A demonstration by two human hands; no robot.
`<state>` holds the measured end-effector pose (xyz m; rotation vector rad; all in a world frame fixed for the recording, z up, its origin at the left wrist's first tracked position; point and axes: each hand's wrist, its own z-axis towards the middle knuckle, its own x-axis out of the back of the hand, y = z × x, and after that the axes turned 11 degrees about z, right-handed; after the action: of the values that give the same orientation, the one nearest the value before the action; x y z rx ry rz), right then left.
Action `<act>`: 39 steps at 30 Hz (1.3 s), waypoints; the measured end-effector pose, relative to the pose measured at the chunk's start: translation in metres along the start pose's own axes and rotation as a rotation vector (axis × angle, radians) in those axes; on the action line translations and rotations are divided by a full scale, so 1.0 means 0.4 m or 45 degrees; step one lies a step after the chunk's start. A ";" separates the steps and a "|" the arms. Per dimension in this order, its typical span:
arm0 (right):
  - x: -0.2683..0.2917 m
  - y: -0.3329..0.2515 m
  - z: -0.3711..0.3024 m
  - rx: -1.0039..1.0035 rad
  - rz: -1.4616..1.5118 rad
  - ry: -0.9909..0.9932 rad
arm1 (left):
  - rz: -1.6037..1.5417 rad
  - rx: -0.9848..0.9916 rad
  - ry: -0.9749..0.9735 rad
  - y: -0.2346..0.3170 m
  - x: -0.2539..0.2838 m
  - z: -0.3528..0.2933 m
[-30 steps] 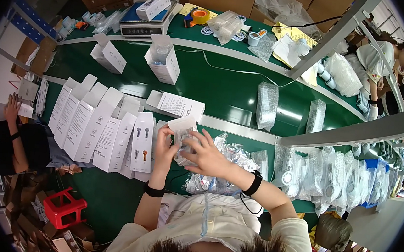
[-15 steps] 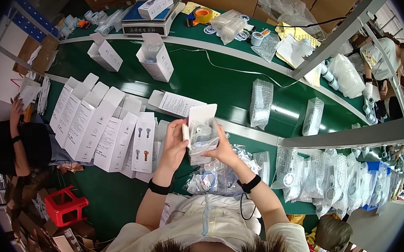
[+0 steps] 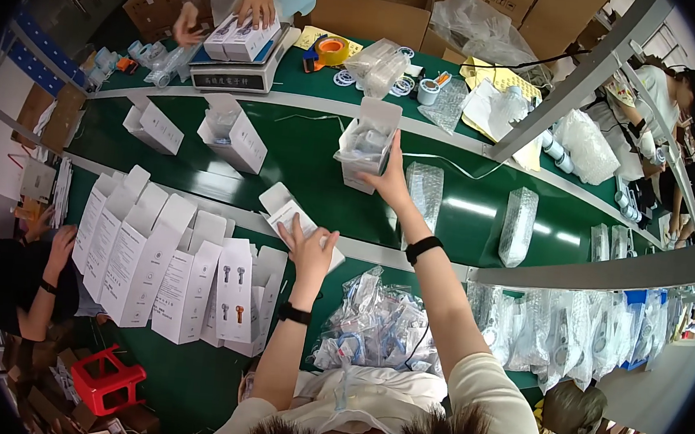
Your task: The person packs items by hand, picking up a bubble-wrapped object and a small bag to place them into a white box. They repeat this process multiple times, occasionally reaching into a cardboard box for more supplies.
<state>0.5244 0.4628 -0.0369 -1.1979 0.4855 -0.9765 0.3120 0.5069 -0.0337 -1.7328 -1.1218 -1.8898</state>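
Observation:
My right hand (image 3: 389, 178) grips the side of an open white carton (image 3: 358, 177) standing on the green belt, its lid flap up and a clear plastic bag showing inside. My left hand (image 3: 308, 251) has its fingers over another white carton (image 3: 288, 210), which lies tilted across the near metal edge of the belt with its end flap open. Several open white cartons (image 3: 141, 261) stand in a row to the left of that hand. In front of me lies a pile of clear bags with small parts (image 3: 379, 323).
Two open cartons, one of them a white box (image 3: 234, 141), stand on the belt at left. Bubble-wrapped packs (image 3: 518, 228) lie at right. Across the belt, a person's hand (image 3: 257, 1) rests on boxes on a scale (image 3: 232, 75). A metal post (image 3: 578, 80) rises at right.
The carton that both hands held near me is now farther out on the belt in my right hand. My left hand has moved onto the lying carton. A co-worker's hands have come to the scale.

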 end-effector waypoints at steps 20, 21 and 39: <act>0.231 0.045 -0.139 -0.897 0.343 0.096 | -1.751 0.103 -0.228 -0.030 0.028 -0.012; 0.253 -0.013 -0.156 -0.881 0.970 0.317 | -1.469 -0.114 -0.166 -0.021 0.057 -0.028; 0.062 -0.361 -0.349 0.371 -0.339 -0.043 | -0.898 -0.435 0.428 0.059 0.002 -0.179</act>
<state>0.3770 0.3591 0.0550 -1.0275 0.1497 -1.2073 0.2801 0.4399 -0.0214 -1.1498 -1.4542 -2.8025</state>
